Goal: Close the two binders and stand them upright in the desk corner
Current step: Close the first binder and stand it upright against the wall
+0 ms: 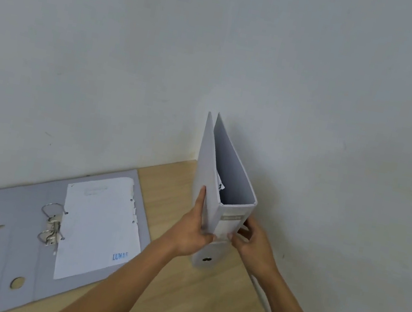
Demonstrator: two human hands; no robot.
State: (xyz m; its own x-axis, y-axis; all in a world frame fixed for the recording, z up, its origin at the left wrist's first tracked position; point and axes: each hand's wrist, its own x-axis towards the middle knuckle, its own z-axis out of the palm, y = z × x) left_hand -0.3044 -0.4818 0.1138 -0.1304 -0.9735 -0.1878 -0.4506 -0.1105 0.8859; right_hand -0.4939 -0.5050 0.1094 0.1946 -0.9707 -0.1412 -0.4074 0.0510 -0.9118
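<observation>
A grey lever-arch binder (234, 177) stands upright on the wooden desk (200, 306) near the corner where two walls meet, spine toward me, covers nearly together with a narrow gap at the top. My left hand (192, 233) grips its left cover and spine edge. My right hand (253, 242) holds the right side of the spine. A second grey binder (8, 225) lies flat and open at the left, its metal rings (52, 225) open and a white sheet (101, 228) on the right half.
The white walls (342, 125) meet just behind the upright binder. The desk's right edge (264, 303) runs close along the right wall. Bare wood shows between the two binders and toward me.
</observation>
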